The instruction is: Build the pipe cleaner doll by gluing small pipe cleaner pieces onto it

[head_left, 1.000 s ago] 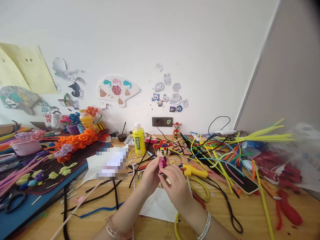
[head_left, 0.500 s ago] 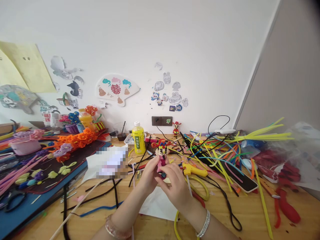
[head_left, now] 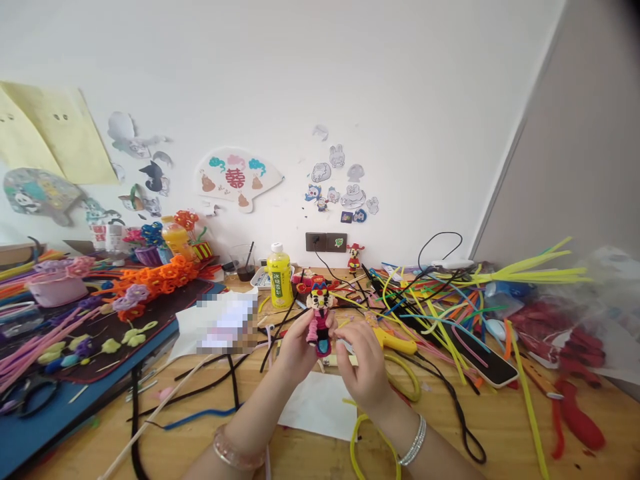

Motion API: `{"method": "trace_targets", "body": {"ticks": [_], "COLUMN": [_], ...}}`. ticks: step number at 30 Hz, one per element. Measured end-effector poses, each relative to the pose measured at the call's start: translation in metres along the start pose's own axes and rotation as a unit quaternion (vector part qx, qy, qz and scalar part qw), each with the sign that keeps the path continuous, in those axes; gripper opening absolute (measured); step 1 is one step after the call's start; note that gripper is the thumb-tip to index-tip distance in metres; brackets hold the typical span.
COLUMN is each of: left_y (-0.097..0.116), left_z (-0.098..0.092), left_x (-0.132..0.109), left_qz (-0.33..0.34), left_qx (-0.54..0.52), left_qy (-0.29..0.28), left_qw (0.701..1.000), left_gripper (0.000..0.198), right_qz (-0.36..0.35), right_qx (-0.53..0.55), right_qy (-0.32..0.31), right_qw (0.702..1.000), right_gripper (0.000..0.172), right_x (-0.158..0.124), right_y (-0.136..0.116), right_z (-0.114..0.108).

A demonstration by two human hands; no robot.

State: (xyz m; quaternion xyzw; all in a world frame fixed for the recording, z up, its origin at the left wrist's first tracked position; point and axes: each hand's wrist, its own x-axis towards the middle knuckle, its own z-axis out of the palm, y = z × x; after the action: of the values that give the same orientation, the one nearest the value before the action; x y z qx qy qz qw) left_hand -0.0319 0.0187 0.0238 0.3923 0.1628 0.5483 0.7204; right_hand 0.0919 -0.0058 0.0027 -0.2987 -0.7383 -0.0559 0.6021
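A small fuzzy figurine (head_left: pixel 321 317) with a red and blue hat, pale face and pink and black body stands upright in my left hand (head_left: pixel 299 350), whose fingers close on its left side. My right hand (head_left: pixel 363 363) is just right of the figurine, fingers curved and apart, with nothing visible in it. White paper (head_left: pixel 320 407) lies on the table below both hands. A yellow glue gun (head_left: pixel 397 342) is behind my right hand, partly hidden by it.
A yellow-green bottle (head_left: pixel 280 277) stands behind my left hand. A similar red-hatted figurine (head_left: pixel 354 259) is by the wall. Colored stems (head_left: pixel 445 313) and a black phone (head_left: pixel 493 365) lie right. Scissors (head_left: pixel 31 395) and orange flowers (head_left: pixel 160 283) are left. A yellow loop (head_left: pixel 356 453) lies in front.
My right hand has moved off the figurine to the right and its fingers have opened. The figurine, still in my left hand, now shows more of its front.
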Motion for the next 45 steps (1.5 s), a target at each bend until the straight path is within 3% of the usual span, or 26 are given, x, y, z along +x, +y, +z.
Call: {"method": "trace_targets", "body": {"ticks": [3, 6, 10, 17, 22, 27, 30, 39, 45], "left_y": [0.000, 0.000, -0.001, -0.004, -0.003, -0.002, -0.004, -0.007, -0.006], "left_z": [0.000, 0.000, 0.001, 0.002, 0.001, -0.001, -0.001, -0.001, -0.011], "left_x": [0.000, 0.000, -0.001, 0.000, 0.003, 0.004, 0.003, 0.004, 0.006], "left_qz": [0.001, 0.029, 0.050, 0.045, 0.047, 0.044, 0.059, 0.059, 0.046], "left_qx": [0.004, 0.016, 0.033, 0.022, -0.017, -0.018, -0.007, 0.032, 0.041], "left_qy": [-0.006, 0.007, 0.034, 0.049, 0.070, 0.075, 0.076, 0.065, 0.063], "left_qw": [1.000, 0.999, 0.998, 0.998, 0.996, 0.996, 0.995, 0.996, 0.996], "left_gripper": [0.025, 0.022, 0.015, 0.017, 0.019, 0.023, 0.022, 0.024, 0.031], "right_qz": [0.022, 0.011, -0.040, -0.015, 0.109, 0.289, 0.352, 0.435, 0.407], "right_qx": [0.003, -0.002, -0.055, -0.038, 0.091, 0.207, 0.262, 0.321, 0.337], "right_qy": [0.006, -0.030, -0.078, -0.025, 0.030, 0.061, 0.076, 0.093, 0.055], "right_qw": [1.000, 0.999, 0.995, 0.999, 0.989, 0.933, 0.895, 0.836, 0.847], "right_gripper": [0.016, 0.012, 0.027, 0.013, 0.008, 0.011, 0.017, 0.025, 0.023], "right_x": [0.002, 0.004, 0.003, 0.002, 0.000, -0.001, 0.001, 0.007, 0.007], "right_y": [0.004, 0.005, 0.002, 0.000, -0.001, -0.001, -0.003, -0.004, -0.009], "right_z": [-0.001, 0.000, 0.005, 0.008, 0.010, 0.015, 0.017, 0.016, 0.017]}}
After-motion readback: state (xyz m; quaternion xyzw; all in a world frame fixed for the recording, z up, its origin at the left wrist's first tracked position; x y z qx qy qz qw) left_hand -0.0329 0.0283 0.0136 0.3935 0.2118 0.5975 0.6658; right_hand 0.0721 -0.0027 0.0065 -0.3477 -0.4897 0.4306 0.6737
